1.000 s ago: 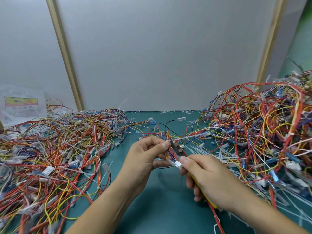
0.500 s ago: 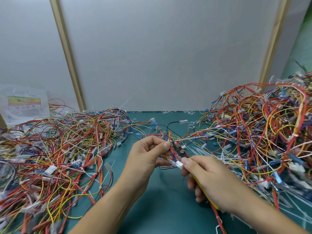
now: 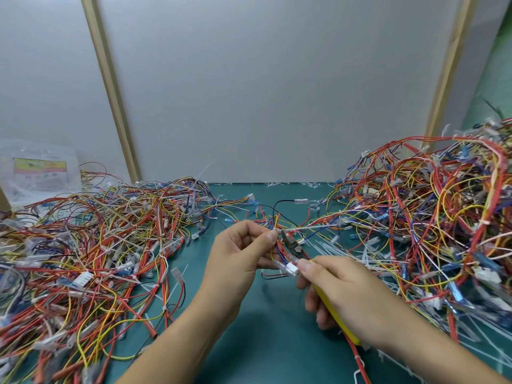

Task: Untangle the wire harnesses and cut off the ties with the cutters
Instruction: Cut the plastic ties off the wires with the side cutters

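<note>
Little had moved: our left hand (image 3: pixel 235 259) pinched the harness (image 3: pixel 292 268) at near centre, our right hand (image 3: pixel 346 295) still clenched the cutters (image 3: pixel 290 244), nose among its wires; we judged the cut pending.

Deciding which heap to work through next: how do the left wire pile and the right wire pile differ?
The left pile lies low and spread out; the right pile is heaped much higher. Loose white ties litter the green mat beside the right pile; far fewer lie loose by the left pile. Both are tangles of red, yellow and blue wires with white connectors on the mat.
</note>
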